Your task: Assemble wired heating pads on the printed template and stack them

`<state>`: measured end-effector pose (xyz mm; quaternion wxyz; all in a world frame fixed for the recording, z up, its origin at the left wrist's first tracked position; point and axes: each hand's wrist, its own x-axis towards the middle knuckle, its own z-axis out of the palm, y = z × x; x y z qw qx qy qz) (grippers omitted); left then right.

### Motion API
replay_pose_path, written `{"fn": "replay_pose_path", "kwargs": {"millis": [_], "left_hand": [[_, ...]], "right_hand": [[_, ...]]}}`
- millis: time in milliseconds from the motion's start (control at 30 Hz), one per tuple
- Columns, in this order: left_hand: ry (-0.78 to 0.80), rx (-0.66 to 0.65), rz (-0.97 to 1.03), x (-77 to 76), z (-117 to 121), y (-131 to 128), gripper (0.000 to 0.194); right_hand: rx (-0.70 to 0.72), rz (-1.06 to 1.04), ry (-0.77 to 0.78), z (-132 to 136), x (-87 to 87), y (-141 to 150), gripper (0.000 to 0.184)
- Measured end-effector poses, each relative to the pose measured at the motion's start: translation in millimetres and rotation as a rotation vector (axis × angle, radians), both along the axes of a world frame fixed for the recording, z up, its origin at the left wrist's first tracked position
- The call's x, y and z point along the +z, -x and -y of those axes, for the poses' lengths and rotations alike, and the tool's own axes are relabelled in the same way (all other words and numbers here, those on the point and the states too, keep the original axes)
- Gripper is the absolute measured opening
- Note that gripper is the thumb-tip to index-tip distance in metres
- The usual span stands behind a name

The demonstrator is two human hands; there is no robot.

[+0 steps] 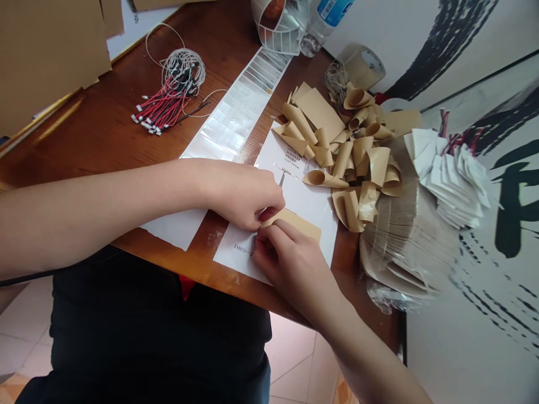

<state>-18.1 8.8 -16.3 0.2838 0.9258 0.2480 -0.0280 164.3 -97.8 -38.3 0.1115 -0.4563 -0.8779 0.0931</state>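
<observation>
The left hand is curled, and the right hand is held close beside it with its fingers likewise bent; whether anything is pinched in either cannot be told. Partly covered by both, a piece of brown paper is laid on a printed sheet on the worktop.

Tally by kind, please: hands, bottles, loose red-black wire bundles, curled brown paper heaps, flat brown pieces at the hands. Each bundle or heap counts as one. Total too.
Hands: 2 (left hand, right hand)
Bottle: 1
Wire bundle: 1
Curled brown paper heap: 1
Flat brown piece: 1
Total: 6
</observation>
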Motion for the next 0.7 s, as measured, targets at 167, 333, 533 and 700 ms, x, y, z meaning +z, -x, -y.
{"fn": "replay_pose_path", "kwargs": {"millis": [167,333,533,700], "left_hand": [[-0.013,-0.02,0.003,1.9,0.4,-0.3,0.016],[-0.011,-0.016,-0.007,2.5,0.8,-0.7,0.02],[-0.007,-0.02,-0.024,0.9,-0.1,-1.1,0.019],[-0.004,-0.015,-0.015,0.0,-0.1,-1.5,0.016]], "right_hand": [[0.007,-0.075,0.124,-5.2,3.9,-3.7,0.015],[0.012,-0.078,0.117,-5.5,2.6,-3.8,0.015],[0.026,-0.079,0.129,-7.0,2.0,-6.8,0.014],[0.039,-0.095,0.151,-8.9,1.2,-8.6,0.012]]}}
